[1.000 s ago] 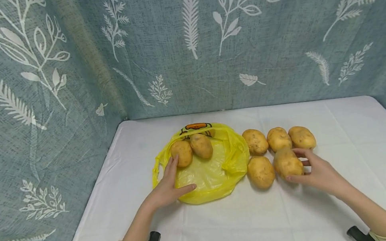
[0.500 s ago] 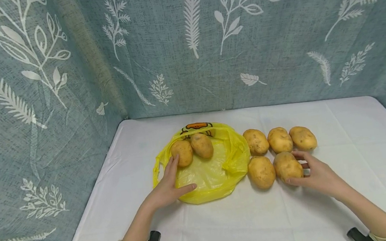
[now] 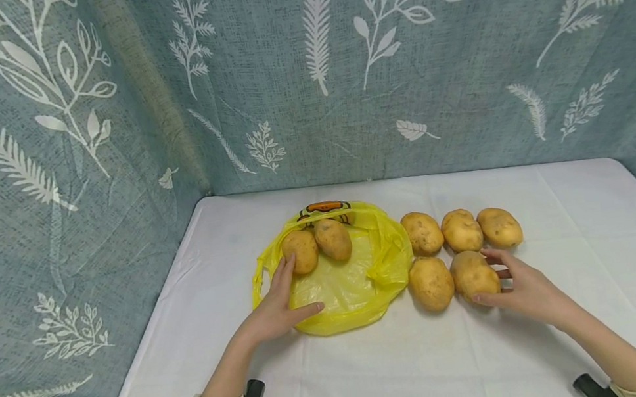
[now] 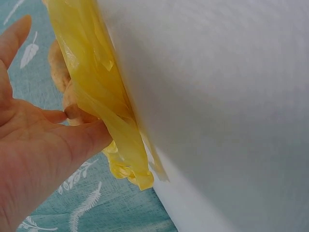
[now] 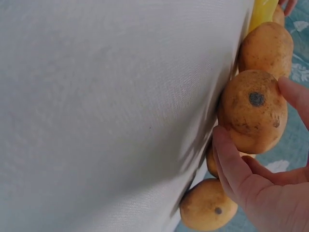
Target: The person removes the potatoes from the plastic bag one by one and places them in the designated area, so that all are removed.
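Observation:
A yellow plastic bag (image 3: 336, 295) lies mouth open on the table, with two potatoes showing inside it, a left potato (image 3: 300, 248) and a right potato (image 3: 333, 239). My left hand (image 3: 275, 310) rests over the bag's near left side, fingers extended to the left potato and thumb spread across the bag's opening. On the right, my right hand (image 3: 522, 286) has its thumb and fingers around the near right potato (image 3: 473, 275), which sits on the table. A dark spot marks this potato (image 5: 256, 108) in the right wrist view. Another potato (image 3: 431, 284) lies just left of it.
Behind these, a row holds a left potato (image 3: 421, 233), a middle potato (image 3: 461, 230) and a right potato (image 3: 499, 227). A white cloth (image 3: 376, 377) covers the table. Blue-green leaf-patterned curtain (image 3: 298, 134) hangs behind and at the sides.
The potato in my right hand has come down and settled onto the table beside its neighbour. My left hand and the bag have stayed in place.

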Tool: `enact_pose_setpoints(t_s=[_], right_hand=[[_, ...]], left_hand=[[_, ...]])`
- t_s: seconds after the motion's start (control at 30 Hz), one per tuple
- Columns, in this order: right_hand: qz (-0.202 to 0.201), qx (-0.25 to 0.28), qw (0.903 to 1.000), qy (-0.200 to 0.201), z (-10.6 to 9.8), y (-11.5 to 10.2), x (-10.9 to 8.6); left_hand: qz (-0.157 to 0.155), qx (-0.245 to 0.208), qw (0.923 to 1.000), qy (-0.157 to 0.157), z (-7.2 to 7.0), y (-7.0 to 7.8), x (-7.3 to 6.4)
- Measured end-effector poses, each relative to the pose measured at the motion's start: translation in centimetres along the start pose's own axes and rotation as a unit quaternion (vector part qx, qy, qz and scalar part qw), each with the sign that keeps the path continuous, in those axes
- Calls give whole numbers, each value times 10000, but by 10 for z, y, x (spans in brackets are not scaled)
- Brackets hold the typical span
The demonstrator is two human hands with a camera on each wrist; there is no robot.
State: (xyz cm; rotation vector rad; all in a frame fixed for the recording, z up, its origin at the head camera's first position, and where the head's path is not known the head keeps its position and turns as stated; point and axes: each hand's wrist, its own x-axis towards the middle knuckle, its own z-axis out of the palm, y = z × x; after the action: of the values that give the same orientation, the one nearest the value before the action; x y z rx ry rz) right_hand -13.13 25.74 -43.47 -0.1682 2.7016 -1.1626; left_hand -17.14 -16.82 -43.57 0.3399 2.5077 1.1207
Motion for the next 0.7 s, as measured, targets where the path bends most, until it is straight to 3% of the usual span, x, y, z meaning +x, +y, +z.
enact_pose_setpoints(t_s=[0.7], right_hand=[[-601, -117, 9976, 333, -13, -10, 3]], left_hand=[[0, -48, 10000, -61, -1, 0, 0]])
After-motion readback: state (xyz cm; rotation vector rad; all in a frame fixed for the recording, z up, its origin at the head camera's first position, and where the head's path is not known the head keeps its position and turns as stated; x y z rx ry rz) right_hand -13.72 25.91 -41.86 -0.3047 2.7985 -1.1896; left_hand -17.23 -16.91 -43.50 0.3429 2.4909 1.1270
